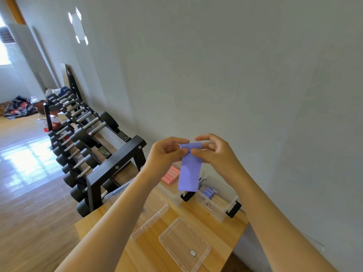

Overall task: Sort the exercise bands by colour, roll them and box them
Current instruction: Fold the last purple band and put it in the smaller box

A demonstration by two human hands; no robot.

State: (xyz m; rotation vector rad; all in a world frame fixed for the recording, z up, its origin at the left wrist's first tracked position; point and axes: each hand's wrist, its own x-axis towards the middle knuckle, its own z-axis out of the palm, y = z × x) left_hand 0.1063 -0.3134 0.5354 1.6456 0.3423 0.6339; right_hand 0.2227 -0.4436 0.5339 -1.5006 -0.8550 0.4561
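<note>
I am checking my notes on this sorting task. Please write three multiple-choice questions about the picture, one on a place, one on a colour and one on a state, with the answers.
1. Where do the pink rolls lie?
A. in the left box
B. on the floor
C. on the rack

2. What colour is the band held up in the air?
A. green
B. purple
C. pink

3. How is that band?
A. fully rolled
B. flat on the table
C. hanging, mostly unrolled

Answers:
1 A: the rolls show inside the clear box.
2 B: it is plainly purple.
3 C: the left hand and the right hand pinch its top, and the rest hangs loose.
</note>
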